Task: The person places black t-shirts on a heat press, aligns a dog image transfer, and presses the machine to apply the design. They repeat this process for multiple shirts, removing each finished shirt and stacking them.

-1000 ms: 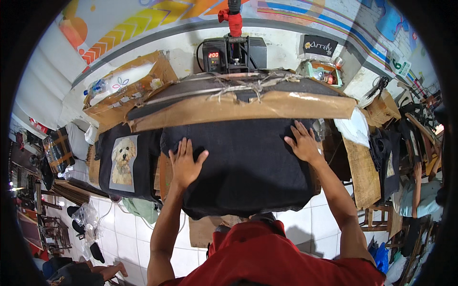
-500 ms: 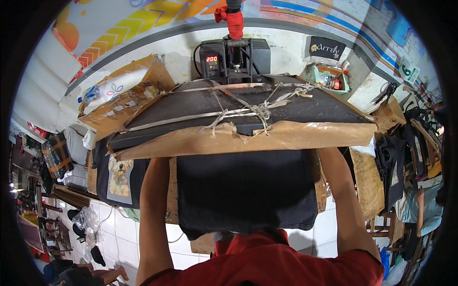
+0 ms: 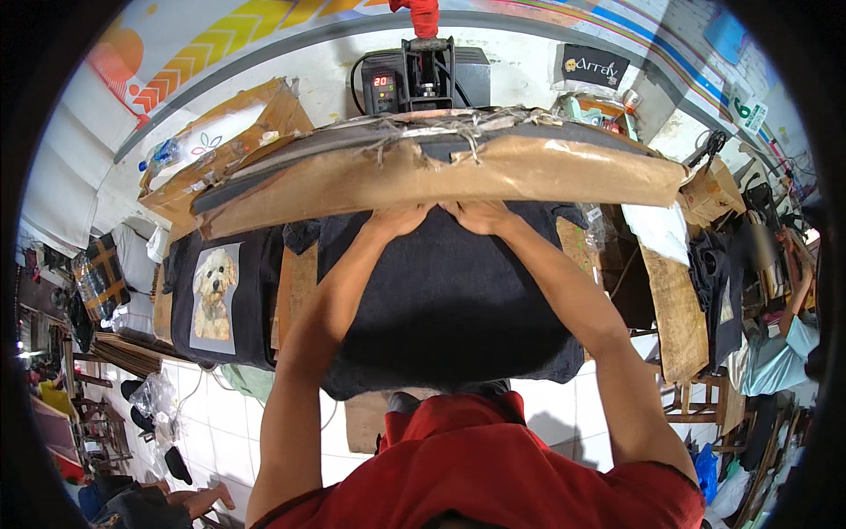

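A black T-shirt (image 3: 449, 300) is spread over the lower board of a heat press, its near edge hanging toward me. My left hand (image 3: 401, 220) and my right hand (image 3: 478, 217) lie palm down on its far part, close together at the middle. Their fingers look stretched toward each other, and the tips are partly covered by the brown paper edge (image 3: 352, 189) of the raised upper plate (image 3: 291, 159). Neither hand appears to grip anything.
At the left lies another black garment with a dog picture (image 3: 214, 291). A control box (image 3: 382, 84) with a lit display stands behind the press. Cardboard boxes (image 3: 167, 207) sit at the far left, wooden boards (image 3: 674, 300) at the right. Another person's arm (image 3: 800, 291) shows far right.
Both hands have come inward from the shirt's sides to its far middle. The upper plate appears higher and farther back, showing more of the shirt.
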The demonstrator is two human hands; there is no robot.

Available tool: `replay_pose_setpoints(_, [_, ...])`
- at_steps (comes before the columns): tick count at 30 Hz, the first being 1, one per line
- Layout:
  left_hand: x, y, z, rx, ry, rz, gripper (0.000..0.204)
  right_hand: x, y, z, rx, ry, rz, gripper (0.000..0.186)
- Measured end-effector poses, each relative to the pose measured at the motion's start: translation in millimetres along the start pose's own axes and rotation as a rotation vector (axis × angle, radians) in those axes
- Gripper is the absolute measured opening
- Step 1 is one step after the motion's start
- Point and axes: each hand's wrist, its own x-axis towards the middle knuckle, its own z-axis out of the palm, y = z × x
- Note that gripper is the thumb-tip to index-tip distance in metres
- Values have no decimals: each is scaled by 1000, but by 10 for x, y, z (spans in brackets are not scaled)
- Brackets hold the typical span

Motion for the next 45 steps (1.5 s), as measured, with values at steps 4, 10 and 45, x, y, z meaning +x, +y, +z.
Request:
replay_pose_setpoints(4, [-35, -160, -68, 141, -99, -83, 77, 10, 260, -24, -59, 59, 26, 57])
replay_pose_setpoints(10, [-422, -389, -232, 198, -112, -311, 96, -443, 622, -230, -180, -68, 277, 76])
replay_pose_setpoints(45, [-2670, 377, -225, 8, 230, -375, 74, -2376, 3413, -1109, -98, 384, 980, 36])
